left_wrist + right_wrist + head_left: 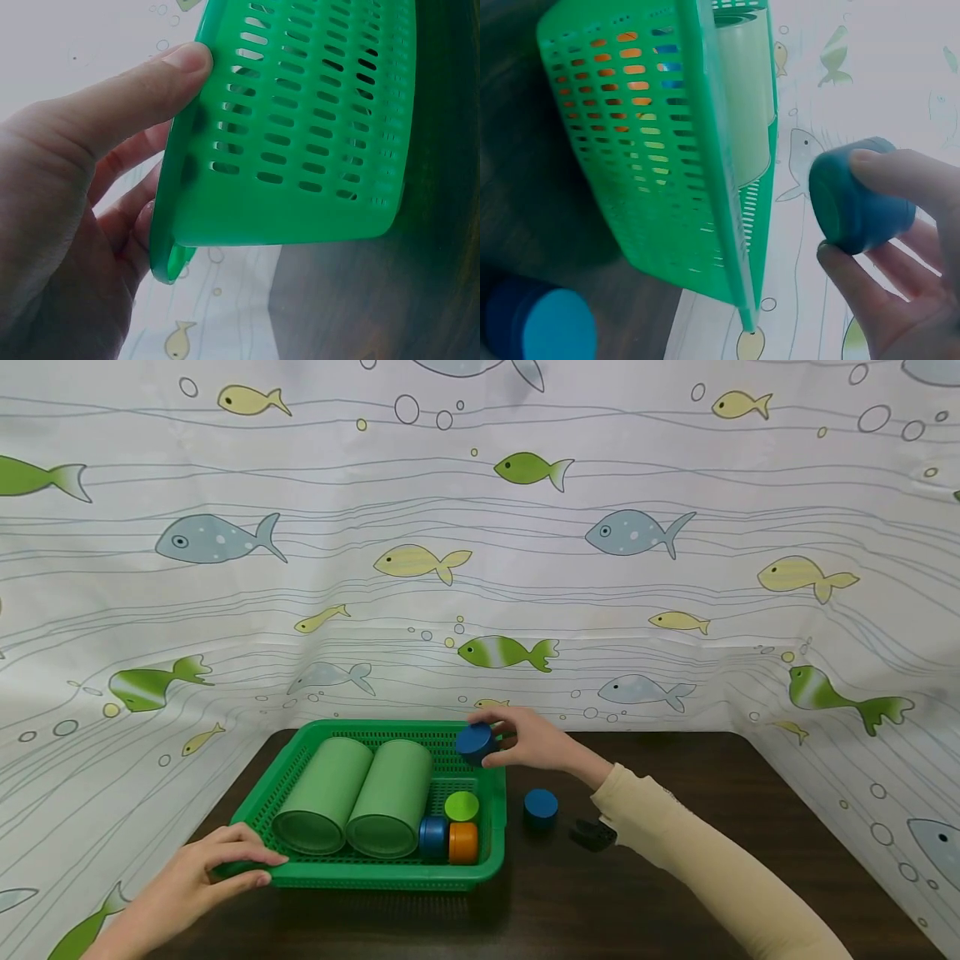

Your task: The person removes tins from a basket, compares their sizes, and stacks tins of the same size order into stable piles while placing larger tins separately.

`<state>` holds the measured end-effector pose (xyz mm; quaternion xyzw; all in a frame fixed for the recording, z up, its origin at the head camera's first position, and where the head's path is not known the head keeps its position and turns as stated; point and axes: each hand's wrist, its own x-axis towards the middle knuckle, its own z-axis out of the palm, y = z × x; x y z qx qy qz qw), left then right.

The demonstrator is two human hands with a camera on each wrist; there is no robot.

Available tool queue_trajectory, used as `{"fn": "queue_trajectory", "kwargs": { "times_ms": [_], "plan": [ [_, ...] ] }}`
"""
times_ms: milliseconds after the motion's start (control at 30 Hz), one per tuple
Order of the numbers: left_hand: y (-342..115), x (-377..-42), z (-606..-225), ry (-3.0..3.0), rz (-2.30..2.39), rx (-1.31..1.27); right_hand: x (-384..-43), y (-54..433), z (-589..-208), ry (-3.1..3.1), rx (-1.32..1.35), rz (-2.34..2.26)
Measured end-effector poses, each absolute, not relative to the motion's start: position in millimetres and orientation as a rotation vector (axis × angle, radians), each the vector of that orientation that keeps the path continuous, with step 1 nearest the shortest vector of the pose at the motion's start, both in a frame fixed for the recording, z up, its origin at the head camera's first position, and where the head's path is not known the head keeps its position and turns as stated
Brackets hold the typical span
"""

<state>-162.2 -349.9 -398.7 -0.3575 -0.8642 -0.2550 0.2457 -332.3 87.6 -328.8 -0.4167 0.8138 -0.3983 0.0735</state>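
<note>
A green plastic basket point(375, 875) stands on the table's left side. My left hand point(197, 878) grips the rim at its near left corner, thumb outside and fingers over the edge. Two pale green cylinders point(322, 795) lie side by side in it. At its near right corner are a blue jar point(432, 837), an orange jar point(463, 843) and a round lime-green lid point(461, 807). Over the far right corner, my right hand point(528, 741) holds a small blue jar point(859, 199) between thumb and fingers, raised above the rim.
Another blue jar point(540, 810) stands on the dark table point(697, 827), right of the basket. A small black object point(593, 834), its kind unclear, shows beside the right sleeve. A fish-patterned sheet point(420, 610) rises behind and at both sides.
</note>
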Motion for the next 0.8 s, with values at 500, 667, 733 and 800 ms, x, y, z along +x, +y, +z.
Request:
{"fn": "queue_trajectory", "kwargs": {
  "times_ms": [500, 667, 733, 800],
  "plan": [
    [-349, -164, -399, -2.334, -0.707, -0.990, -326, 115, -333, 2.562, -1.189, -1.246],
    [-350, -164, -403, -2.311, -0.744, -1.008, -324, 120, -334, 2.607, -1.194, -1.218],
    [-351, -163, -404, -2.308, -0.762, -1.011, -323, 123, -335, 2.611, -1.180, -1.217],
    [-350, -163, -405, -2.308, -0.778, -1.006, -323, 126, -336, 2.622, -1.170, -1.212]
  ]
}}
